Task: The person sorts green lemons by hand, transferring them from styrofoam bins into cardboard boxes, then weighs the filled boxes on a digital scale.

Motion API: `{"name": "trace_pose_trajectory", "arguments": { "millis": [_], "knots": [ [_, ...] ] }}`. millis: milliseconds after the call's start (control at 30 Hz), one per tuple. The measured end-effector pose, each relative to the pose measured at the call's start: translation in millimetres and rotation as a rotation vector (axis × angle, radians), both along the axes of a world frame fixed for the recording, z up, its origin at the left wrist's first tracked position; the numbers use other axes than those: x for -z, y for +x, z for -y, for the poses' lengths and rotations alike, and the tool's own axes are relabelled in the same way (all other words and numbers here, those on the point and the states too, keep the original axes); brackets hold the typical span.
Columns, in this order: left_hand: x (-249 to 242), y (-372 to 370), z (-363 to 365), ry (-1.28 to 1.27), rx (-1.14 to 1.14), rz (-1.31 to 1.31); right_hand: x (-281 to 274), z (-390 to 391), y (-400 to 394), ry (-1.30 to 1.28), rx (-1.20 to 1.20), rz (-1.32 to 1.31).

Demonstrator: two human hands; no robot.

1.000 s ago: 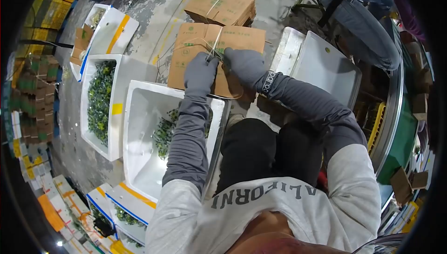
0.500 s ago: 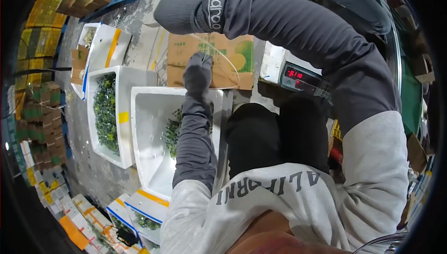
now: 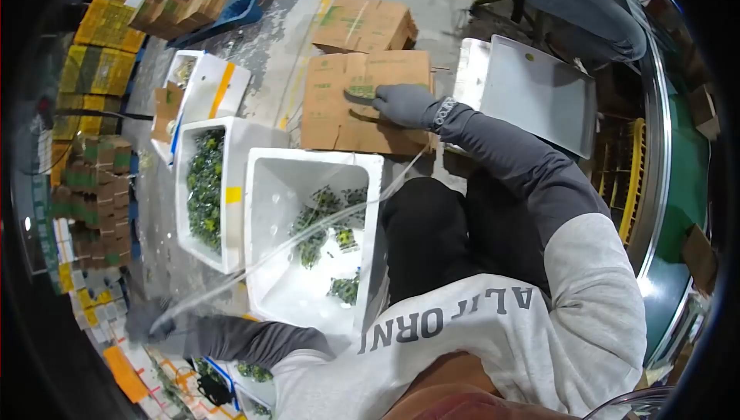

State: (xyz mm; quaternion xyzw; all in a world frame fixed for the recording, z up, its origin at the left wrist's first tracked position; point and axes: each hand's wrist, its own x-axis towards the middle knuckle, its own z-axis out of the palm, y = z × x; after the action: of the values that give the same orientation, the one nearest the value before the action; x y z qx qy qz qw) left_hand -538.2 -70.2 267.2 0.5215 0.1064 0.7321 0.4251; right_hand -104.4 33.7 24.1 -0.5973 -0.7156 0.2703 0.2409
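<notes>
My left hand [image 3: 158,324], in a grey glove and smeared by motion, is out at the lower left. It grips a white strap [image 3: 301,239] that stretches diagonally over the foam box toward the cardboard. My right hand [image 3: 406,105], gloved in grey too, rests on a closed cardboard box [image 3: 327,123] with its fingers extended over the top. Just behind sits a second cardboard box [image 3: 358,23]. Beside my legs stands a white foam box [image 3: 262,223] with packed leafy greens [image 3: 312,239] in part of it.
Another foam box [image 3: 231,158] full of greens stands to the left. A pale grey tray [image 3: 532,96] lies right of the cardboard. Yellow crates [image 3: 104,23] and stacked cardboard [image 3: 100,204] line the left side. Another person's leg [image 3: 586,11] shows at the upper right.
My left hand has swung from the cardboard box to the lower left, drawing the white strap. My right hand has come back from beyond the box onto its top. The lit scale display is out of sight.
</notes>
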Motion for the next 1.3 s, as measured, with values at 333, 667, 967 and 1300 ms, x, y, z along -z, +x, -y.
{"name": "trace_pose_trajectory", "arguments": {
  "millis": [333,667,967,1300],
  "knots": [
    [16,82,-4,0.052,-0.518,-0.337,-31,154,133,0.475,0.973,-0.754],
    [17,235,-7,-0.088,-0.224,-0.274,191,382,227,-0.236,1.574,-0.745],
    [29,324,1,-0.141,0.735,-0.358,68,329,201,-0.316,1.357,0.280],
    [-14,444,11,-0.085,0.484,-0.394,-147,227,103,-0.009,-0.063,-0.997]
  ]
}}
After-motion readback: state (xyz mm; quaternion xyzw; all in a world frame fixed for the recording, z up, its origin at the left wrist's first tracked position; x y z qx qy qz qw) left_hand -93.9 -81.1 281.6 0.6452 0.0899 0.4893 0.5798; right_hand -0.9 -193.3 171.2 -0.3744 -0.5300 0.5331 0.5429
